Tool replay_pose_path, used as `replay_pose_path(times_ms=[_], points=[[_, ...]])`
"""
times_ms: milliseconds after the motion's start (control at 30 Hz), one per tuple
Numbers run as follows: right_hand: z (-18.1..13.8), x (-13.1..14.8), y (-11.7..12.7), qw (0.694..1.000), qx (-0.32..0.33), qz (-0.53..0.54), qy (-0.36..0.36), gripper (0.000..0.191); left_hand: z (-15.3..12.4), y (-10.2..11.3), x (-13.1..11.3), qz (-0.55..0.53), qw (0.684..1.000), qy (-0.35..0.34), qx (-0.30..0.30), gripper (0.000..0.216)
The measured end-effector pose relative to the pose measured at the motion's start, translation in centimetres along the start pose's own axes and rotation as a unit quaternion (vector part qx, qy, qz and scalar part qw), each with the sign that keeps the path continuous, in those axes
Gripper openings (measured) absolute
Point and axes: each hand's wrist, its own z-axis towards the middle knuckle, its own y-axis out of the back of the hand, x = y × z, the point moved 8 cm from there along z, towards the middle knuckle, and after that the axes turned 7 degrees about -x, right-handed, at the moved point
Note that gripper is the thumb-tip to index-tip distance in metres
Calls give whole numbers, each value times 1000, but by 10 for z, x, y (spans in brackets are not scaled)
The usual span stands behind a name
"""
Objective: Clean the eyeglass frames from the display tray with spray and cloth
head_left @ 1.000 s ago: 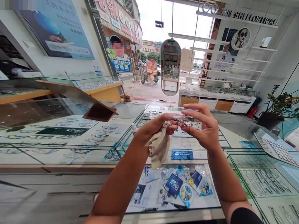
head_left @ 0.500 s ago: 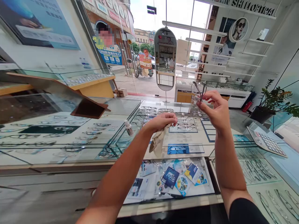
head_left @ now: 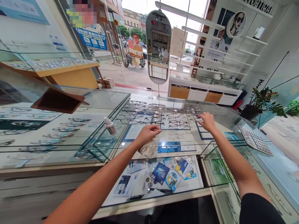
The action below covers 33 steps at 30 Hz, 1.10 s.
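Observation:
My left hand (head_left: 147, 133) hovers over the glass counter (head_left: 179, 137), closed around a crumpled beige cloth (head_left: 147, 149) that hangs below the fist. My right hand (head_left: 206, 121) is stretched out farther back and to the right. Its fingertips pinch a thin-framed pair of glasses (head_left: 198, 119) down at the counter top, at the right end of the rows of glasses (head_left: 158, 114) laid out there.
A small white spray bottle (head_left: 109, 125) stands left of my left hand. A calculator (head_left: 255, 141) lies at the right on the counter. An oval mirror (head_left: 158, 46) stands behind the rows. Brochures (head_left: 168, 175) lie on the shelf under the glass. A potted plant (head_left: 263, 99) stands far right.
My right hand lowered the glasses from eye height down to the counter at the end of the rows. My left hand dropped with the cloth. The view tilted downward.

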Motion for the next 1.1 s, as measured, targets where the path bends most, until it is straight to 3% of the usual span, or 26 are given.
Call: replay_pose_path(times_ms=[200,433,733,933,1100], points=[[0,-12,-30,999,18,-1,-34,22,-6,7,-7,20,1000,15,-12,35],[-1,-18,-43,997,14,7,-77,26,-11,9,-10,24,999,27,-7,35],[-5,-8,-39,993,-3,8,-115,27,-11,10,-8,26,1000,5,-10,34],[-9,0,-39,997,-5,-3,-83,31,-9,10,-3,19,1000,-9,-9,32],[-9,-4,-28,995,-58,25,-72,35,-8,9,-3,22,1000,-8,-13,31]])
